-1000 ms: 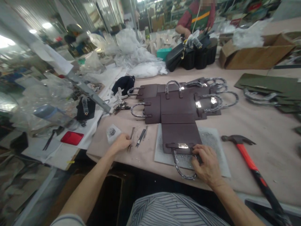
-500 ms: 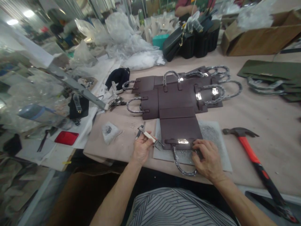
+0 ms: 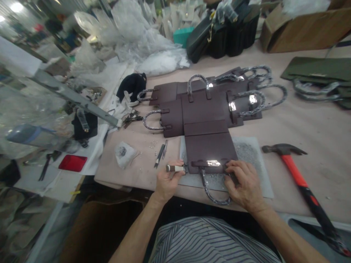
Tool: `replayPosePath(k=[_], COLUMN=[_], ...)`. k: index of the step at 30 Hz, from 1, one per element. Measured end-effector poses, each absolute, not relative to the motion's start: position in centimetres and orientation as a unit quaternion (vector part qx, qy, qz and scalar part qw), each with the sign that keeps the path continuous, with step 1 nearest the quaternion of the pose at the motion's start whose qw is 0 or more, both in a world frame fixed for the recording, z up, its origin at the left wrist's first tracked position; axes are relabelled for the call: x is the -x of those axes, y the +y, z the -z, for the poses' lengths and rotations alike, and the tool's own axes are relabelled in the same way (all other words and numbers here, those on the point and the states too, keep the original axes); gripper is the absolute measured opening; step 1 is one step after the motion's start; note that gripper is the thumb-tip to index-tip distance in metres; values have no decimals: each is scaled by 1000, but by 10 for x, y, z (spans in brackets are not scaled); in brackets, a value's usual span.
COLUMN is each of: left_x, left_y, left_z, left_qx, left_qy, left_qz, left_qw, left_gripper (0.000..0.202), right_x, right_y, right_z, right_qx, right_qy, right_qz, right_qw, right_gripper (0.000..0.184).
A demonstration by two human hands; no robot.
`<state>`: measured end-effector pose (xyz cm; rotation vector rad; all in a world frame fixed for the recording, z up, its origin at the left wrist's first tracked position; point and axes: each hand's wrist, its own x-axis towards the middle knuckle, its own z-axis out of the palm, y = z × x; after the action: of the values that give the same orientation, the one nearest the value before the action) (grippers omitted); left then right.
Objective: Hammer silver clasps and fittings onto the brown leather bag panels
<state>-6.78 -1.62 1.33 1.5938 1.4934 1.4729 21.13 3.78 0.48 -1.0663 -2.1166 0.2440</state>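
My left hand (image 3: 167,179) is shut on a small pale-handled tool (image 3: 175,168), whose metal tip reaches the left end of a leather strap (image 3: 199,164) with a shiny metal fitting (image 3: 214,163). The strap lies across a dark plum leather bag panel (image 3: 210,148). My right hand (image 3: 242,180) grips the strap's right end, near a silver chain-wrapped handle (image 3: 211,191). That handle hangs over a grey stone slab (image 3: 249,157). My fingers hide the right end of the strap.
Several plum panels with handles (image 3: 203,106) lie beyond. Small tools (image 3: 159,155) and a crumpled white pad (image 3: 124,154) sit to the left. A red-handled hammer (image 3: 294,173) lies to the right, and olive panels (image 3: 320,71), plastic sheeting and a cardboard box stand farther back.
My left hand has picked up the pale-handled tool from the small tools and moved right, bringing its tip to the strap. My right hand stays on the strap. The view has tilted slightly.
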Motion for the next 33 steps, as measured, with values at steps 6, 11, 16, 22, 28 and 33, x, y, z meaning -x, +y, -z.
replayPosePath(k=[6, 11, 16, 22, 28, 33], left_x=[60, 49, 41, 39, 39, 34], left_y=[-9, 3, 7, 6, 7, 8], left_z=[-20, -17, -14, -12, -7, -3], left_qx=[-529, -533, -522, -519, -554, -593], left_qy=[528, 491, 501, 511, 489, 482], left_qz=[-607, -619, -610, -601, -603, -598], left_qw=[269, 303, 322, 329, 302, 241], left_gripper=[9, 11, 11, 12, 9, 11], right_x=[-211, -212, -212, -213, -213, -212], right_y=[37, 37, 38, 37, 37, 37], right_z=[-3, -2, -5, -3, -2, -4], right_qx=[423, 427, 427, 434, 435, 429], right_qy=[-824, -822, -821, -818, -820, -822], right_qz=[-96, -100, -107, -114, -110, -106], right_qw=[364, 364, 365, 361, 355, 360], right_gripper=[11, 10, 12, 14, 12, 11])
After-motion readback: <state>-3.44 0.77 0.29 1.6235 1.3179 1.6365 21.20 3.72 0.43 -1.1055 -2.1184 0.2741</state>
